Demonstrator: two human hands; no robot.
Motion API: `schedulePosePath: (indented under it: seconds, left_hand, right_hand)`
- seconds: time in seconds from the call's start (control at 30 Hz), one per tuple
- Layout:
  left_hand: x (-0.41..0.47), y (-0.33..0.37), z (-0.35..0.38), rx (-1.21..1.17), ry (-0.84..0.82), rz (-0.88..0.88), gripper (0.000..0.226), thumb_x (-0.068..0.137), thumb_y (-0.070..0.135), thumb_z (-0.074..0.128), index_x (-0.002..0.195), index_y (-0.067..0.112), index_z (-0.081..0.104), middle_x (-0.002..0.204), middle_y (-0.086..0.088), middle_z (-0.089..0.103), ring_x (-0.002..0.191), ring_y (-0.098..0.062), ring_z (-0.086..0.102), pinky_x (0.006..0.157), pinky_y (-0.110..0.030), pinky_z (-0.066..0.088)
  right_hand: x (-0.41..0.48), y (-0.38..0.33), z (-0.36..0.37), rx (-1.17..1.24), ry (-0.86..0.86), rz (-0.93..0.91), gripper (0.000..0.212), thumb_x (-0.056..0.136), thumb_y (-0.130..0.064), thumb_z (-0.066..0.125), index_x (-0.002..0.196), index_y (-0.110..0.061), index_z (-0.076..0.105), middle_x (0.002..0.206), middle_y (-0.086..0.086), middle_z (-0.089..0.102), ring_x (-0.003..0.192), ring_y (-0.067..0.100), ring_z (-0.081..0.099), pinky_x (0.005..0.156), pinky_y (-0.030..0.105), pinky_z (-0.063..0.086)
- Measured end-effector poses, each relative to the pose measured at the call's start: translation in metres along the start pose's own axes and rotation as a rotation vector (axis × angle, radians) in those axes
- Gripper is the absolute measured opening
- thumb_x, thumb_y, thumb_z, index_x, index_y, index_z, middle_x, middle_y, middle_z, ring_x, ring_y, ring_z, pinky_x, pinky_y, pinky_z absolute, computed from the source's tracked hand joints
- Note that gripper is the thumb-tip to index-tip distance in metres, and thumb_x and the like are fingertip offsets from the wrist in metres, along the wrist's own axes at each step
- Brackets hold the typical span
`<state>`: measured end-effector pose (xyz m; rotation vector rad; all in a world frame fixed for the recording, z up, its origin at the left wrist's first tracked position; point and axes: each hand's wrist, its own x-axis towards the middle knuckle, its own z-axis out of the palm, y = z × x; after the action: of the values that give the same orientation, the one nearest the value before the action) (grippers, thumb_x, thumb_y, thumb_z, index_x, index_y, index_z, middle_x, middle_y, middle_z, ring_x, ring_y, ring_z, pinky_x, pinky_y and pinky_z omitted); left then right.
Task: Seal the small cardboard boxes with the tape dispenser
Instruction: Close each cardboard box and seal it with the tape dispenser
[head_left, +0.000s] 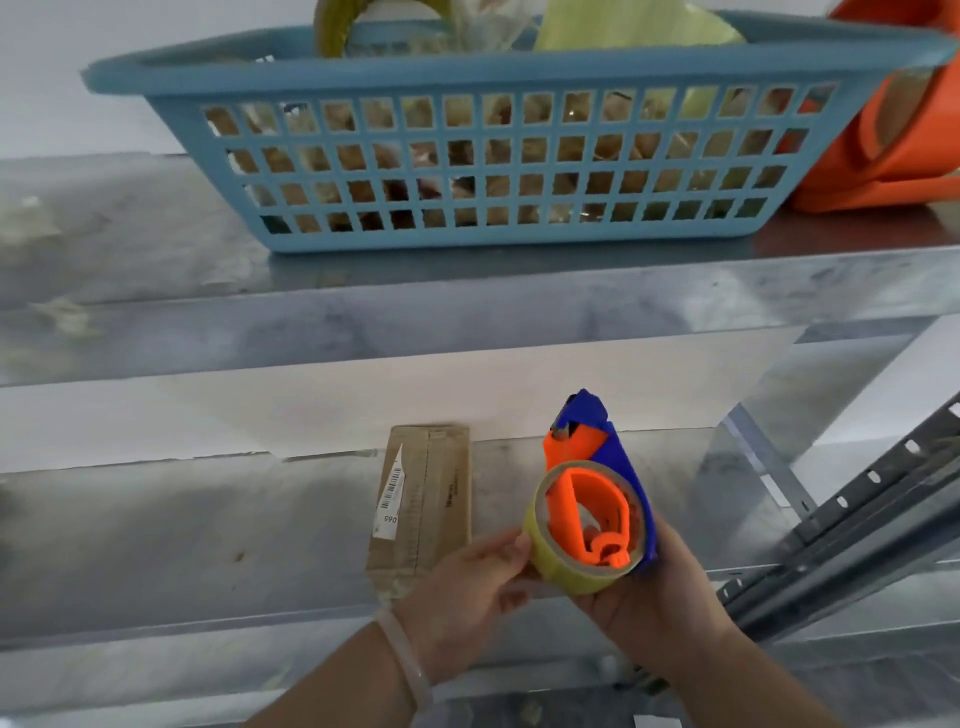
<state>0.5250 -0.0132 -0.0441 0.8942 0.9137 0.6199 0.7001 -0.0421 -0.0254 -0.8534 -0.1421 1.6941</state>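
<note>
A blue and orange tape dispenser (589, 457) with a yellowish tape roll (540, 566) on it is held above the lower metal shelf. My right hand (670, 597) grips it from below and behind. My left hand (467, 587) touches the left edge of the tape roll with its fingertips. A small flat cardboard box (436, 499) with a white barcode label lies on the shelf just left of the dispenser, partly hidden by my left hand.
A blue plastic basket (498, 73) full of items stands on the upper metal shelf (156, 270). An orange plastic object (893, 140) sits at its right. Perforated grey metal rails (852, 530) lean at the right of the lower shelf (182, 530).
</note>
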Motion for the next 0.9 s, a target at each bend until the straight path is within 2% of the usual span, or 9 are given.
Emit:
schedulePosePath:
  seconds: [0.13,0.17,0.23,0.3,0.37,0.43,0.53,0.77,0.9]
  left_hand:
    - [-0.015,0.006,-0.015,0.202,-0.076,0.01,0.042,0.085,0.026,0.065,0.127,0.021,0.063,0.122,-0.006,0.067,0.118,-0.024,0.06,0.1,-0.038,0.044]
    - [-0.017,0.008,-0.019,0.215,-0.065,0.033,0.042,0.089,0.017,0.062,0.131,0.019,0.059,0.122,-0.006,0.067,0.116,-0.024,0.061,0.103,-0.04,0.045]
    - [-0.022,0.02,-0.025,0.051,0.045,0.029,0.034,0.095,0.008,0.055,0.129,0.007,0.057,0.115,-0.01,0.068,0.105,-0.026,0.065,0.095,-0.042,0.052]
    - [-0.026,0.033,-0.034,-0.152,0.114,-0.023,0.027,0.099,0.017,0.048,0.116,0.002,0.062,0.102,-0.015,0.071,0.088,-0.025,0.069,0.075,-0.037,0.058]
    - [-0.031,0.045,-0.042,-0.225,0.136,-0.096,0.033,0.097,0.03,0.05,0.109,0.001,0.063,0.096,-0.019,0.071,0.077,-0.025,0.071,0.062,-0.036,0.059]
    - [-0.037,0.051,-0.049,-0.188,0.119,-0.135,0.036,0.092,0.036,0.055,0.108,0.005,0.064,0.095,-0.019,0.071,0.076,-0.025,0.071,0.065,-0.038,0.06]
    - [-0.045,0.051,-0.054,-0.098,0.121,-0.157,0.034,0.093,0.035,0.058,0.115,0.009,0.066,0.099,-0.015,0.072,0.085,-0.025,0.071,0.075,-0.042,0.06]
    - [-0.054,0.047,-0.06,-0.043,0.139,-0.211,0.019,0.096,0.02,0.054,0.109,0.014,0.066,0.099,-0.015,0.071,0.092,-0.029,0.068,0.075,-0.039,0.058]
    - [-0.057,0.044,-0.066,-0.053,0.145,-0.235,0.024,0.096,0.017,0.054,0.118,0.009,0.062,0.096,-0.015,0.07,0.088,-0.027,0.068,0.069,-0.036,0.06]
  right_hand:
    - [-0.006,-0.002,0.012,-0.124,-0.008,-0.098,0.052,0.097,-0.023,0.04,0.06,-0.008,0.072,0.059,0.008,0.063,0.052,0.02,0.064,0.048,0.029,0.055]
    - [-0.007,-0.002,0.014,-0.208,-0.019,-0.134,0.05,0.095,-0.021,0.042,0.06,-0.01,0.074,0.06,0.008,0.066,0.052,0.018,0.065,0.048,0.027,0.055]
    - [-0.008,-0.002,0.018,-0.454,-0.064,-0.206,0.024,0.084,-0.021,0.057,0.084,-0.01,0.078,0.081,0.012,0.074,0.071,0.023,0.071,0.059,0.028,0.058]
    - [-0.008,-0.002,0.017,-0.72,-0.085,-0.284,0.036,0.07,-0.022,0.07,0.104,-0.014,0.074,0.095,0.013,0.075,0.085,0.027,0.071,0.067,0.025,0.058]
    - [-0.011,-0.003,0.02,-0.917,-0.141,-0.342,0.041,0.064,-0.038,0.073,0.102,-0.025,0.075,0.096,0.007,0.076,0.087,0.026,0.071,0.067,0.024,0.056]
    - [-0.014,-0.004,0.023,-1.032,-0.226,-0.362,0.039,0.065,-0.045,0.074,0.102,-0.03,0.076,0.098,0.004,0.076,0.087,0.024,0.072,0.069,0.025,0.056]
    - [-0.018,-0.005,0.029,-1.134,-0.272,-0.399,0.03,0.074,-0.026,0.071,0.103,-0.032,0.075,0.097,-0.002,0.076,0.088,0.017,0.072,0.07,0.02,0.055]
    - [-0.026,-0.007,0.041,-1.364,-0.333,-0.391,0.041,0.074,-0.024,0.071,0.105,-0.05,0.069,0.101,-0.012,0.074,0.093,0.007,0.07,0.076,0.018,0.053]
    - [-0.025,-0.003,0.044,-1.424,-0.36,-0.395,0.051,0.083,-0.006,0.074,0.103,-0.054,0.068,0.101,-0.016,0.073,0.093,0.006,0.07,0.076,0.019,0.055]
